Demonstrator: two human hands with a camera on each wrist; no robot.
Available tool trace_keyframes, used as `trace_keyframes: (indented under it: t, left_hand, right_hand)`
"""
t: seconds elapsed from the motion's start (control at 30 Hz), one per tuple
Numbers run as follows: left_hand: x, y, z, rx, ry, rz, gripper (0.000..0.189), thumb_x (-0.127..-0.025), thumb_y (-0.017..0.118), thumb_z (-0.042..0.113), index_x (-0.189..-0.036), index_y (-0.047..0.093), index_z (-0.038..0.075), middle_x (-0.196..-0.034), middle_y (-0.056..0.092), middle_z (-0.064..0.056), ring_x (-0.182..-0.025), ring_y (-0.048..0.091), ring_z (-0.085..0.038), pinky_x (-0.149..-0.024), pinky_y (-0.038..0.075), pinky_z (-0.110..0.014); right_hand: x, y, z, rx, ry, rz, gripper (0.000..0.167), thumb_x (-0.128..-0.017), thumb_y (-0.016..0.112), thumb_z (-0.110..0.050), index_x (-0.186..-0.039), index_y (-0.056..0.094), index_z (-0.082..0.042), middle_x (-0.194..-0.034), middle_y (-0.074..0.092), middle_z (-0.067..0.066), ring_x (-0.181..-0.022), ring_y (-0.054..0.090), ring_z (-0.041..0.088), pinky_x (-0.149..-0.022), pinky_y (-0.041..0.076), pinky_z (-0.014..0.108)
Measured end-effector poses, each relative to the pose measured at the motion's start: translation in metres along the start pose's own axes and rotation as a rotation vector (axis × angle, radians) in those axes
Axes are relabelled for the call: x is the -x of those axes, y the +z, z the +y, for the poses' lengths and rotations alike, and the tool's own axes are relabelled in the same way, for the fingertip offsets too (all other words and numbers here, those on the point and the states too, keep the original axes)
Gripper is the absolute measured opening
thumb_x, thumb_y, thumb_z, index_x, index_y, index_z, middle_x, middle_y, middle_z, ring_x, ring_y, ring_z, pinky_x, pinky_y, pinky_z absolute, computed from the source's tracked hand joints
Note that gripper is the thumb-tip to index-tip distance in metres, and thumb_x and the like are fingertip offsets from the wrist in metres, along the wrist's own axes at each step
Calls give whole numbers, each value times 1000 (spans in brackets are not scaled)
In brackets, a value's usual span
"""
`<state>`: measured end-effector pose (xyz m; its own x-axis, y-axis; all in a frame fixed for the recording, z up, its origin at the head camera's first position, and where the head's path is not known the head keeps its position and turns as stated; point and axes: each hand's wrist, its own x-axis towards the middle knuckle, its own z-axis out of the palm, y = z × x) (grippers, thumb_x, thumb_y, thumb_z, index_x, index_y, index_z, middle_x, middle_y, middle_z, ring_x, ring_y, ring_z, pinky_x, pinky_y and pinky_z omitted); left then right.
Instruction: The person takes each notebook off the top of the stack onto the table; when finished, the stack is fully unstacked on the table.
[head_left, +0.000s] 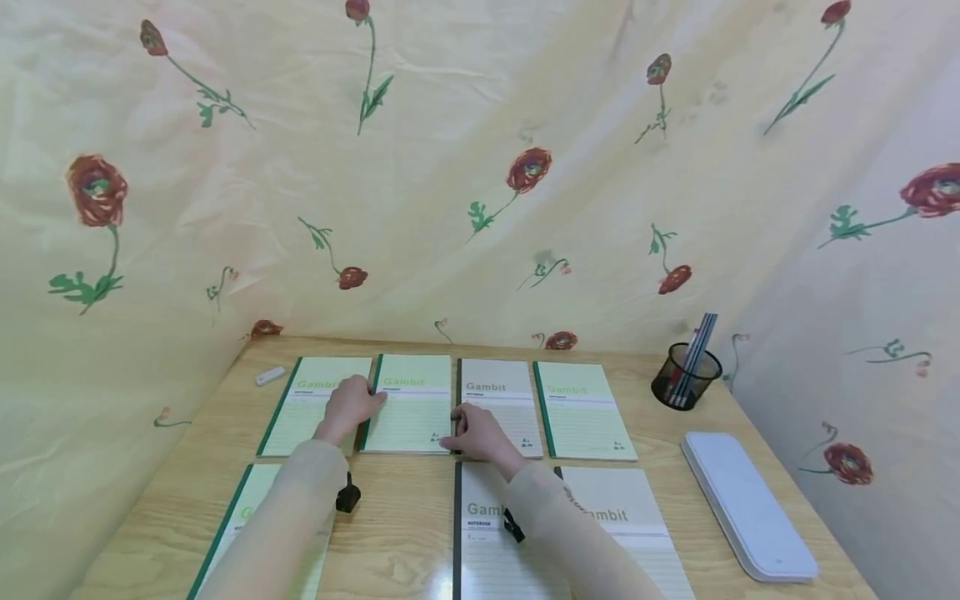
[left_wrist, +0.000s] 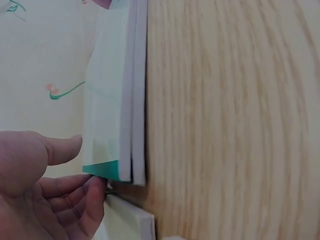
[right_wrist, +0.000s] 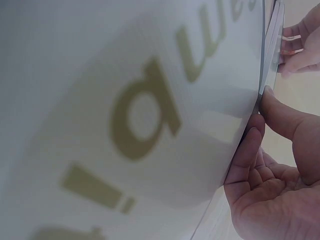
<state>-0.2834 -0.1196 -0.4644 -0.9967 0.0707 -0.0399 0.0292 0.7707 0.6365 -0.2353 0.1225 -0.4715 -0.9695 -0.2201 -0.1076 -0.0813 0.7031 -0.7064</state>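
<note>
A pale green notebook with a green spine (head_left: 416, 417), second from left in the back row, lies between both hands. My left hand (head_left: 351, 407) grips its spine side, the thumb over the cover and the other fingers curled at the green edge (left_wrist: 102, 171). Below those fingers, the leftmost back notebook (left_wrist: 127, 217) shows in the left wrist view. My right hand (head_left: 486, 435) holds the same notebook by its lower right corner, thumb at the corner. Its curled fingers sit along the dark spine of the neighbouring grey notebook (head_left: 510, 421), whose cover fills much of the right wrist view.
Another green notebook (head_left: 588, 417) ends the back row. In front lie a green notebook (head_left: 240, 508) at left and two grey ones (head_left: 480, 558) (head_left: 637, 492) at right. A white eraser-like block (head_left: 270, 376), a black mesh pen cup (head_left: 678, 385) and a white case (head_left: 750, 504) stand around them.
</note>
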Motion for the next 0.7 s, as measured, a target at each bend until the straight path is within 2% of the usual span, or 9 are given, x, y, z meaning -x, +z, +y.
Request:
trace_keyframes:
  t: [0.27, 0.7]
  left_hand:
    - [-3, 6, 4, -30, -53, 44, 35, -90, 74, 28, -77, 56, 1, -63, 47, -6, -54, 44, -19, -48, 32, -30]
    - [-8, 11, 1, -41, -68, 66, 34, -88, 78, 27, -81, 60, -1, -66, 52, -8, -57, 45, -20, -51, 34, -32]
  right_hand:
    - [1, 0, 1, -15, 3, 3, 51, -86, 80, -16, -128, 58, 3, -78, 57, 3, -65, 52, 15, -58, 41, 26]
    - [-2, 3, 2, 8, 8, 18, 49, -86, 80, -17, -126, 59, 2, -78, 57, 2, -67, 52, 14, -58, 41, 26]
